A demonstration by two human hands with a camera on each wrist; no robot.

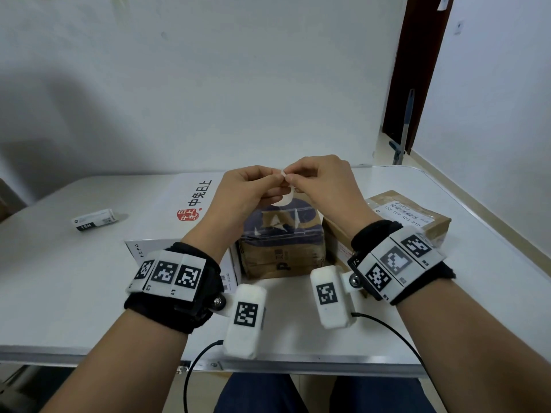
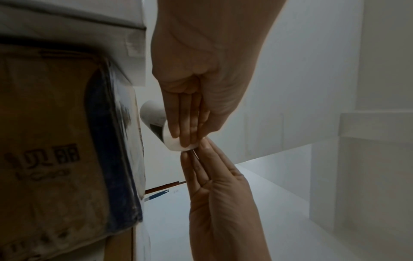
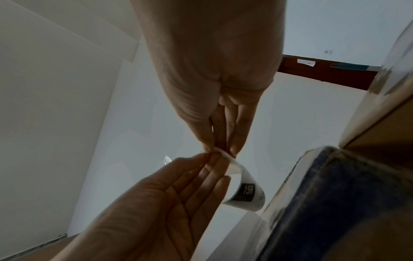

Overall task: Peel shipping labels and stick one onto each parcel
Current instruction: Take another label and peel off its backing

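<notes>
A curled white shipping label point(image 1: 287, 199) hangs in the air above the middle parcel point(image 1: 280, 245), a brown box with a dark blue top. My left hand point(image 1: 272, 183) and right hand point(image 1: 295, 180) meet fingertip to fingertip and both pinch the label's upper corner. In the right wrist view the label point(image 3: 245, 190) shows a black "15H" patch and curls behind the left hand's fingers point(image 3: 208, 169). In the left wrist view the label point(image 2: 154, 116) rolls under my left fingers point(image 2: 185, 130). I cannot tell whether the backing has separated.
A large white box point(image 1: 185, 210) with a red logo lies left of the middle parcel. A brown parcel point(image 1: 429, 225) on the right carries a printed label. Another curled label point(image 1: 94, 219) lies on the white table point(image 1: 59, 278) at the left. A wall stands behind.
</notes>
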